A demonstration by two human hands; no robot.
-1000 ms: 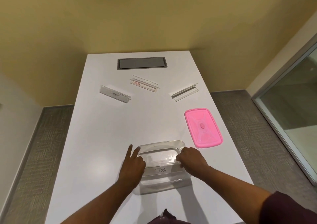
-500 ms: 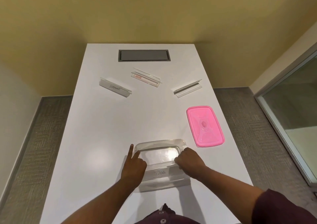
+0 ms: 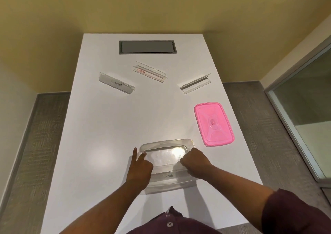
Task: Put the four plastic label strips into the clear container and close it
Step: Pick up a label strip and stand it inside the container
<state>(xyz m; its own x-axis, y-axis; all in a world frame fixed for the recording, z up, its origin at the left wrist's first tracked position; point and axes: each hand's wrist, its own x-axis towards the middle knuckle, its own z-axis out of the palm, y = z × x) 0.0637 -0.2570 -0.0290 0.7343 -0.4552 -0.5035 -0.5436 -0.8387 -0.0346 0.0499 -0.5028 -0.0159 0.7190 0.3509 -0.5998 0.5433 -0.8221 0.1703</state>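
Note:
The clear container (image 3: 167, 141) stands open near the table's front edge. A clear label strip marked "DOG" (image 3: 167, 176) lies across its near half. My left hand (image 3: 140, 171) grips the strip's left end, with two fingers stretched along the container's left rim. My right hand (image 3: 195, 164) is closed on the strip's right end. Three more strips lie further back: one marked "ELEPHANT" (image 3: 116, 85) at the left, one with a red label (image 3: 150, 72) in the middle, and a blank one (image 3: 196, 83) at the right. The pink lid (image 3: 214, 124) lies flat to the right of the container.
The white table (image 3: 100, 135) is narrow, with floor on both sides. A grey recessed hatch (image 3: 147, 47) sits at its far end by the yellow wall. A glass partition (image 3: 304, 108) runs along the right.
Both hands stay at the container with the DOG strip between them. The strip has sunk slightly lower into the container. My head has shifted a little.

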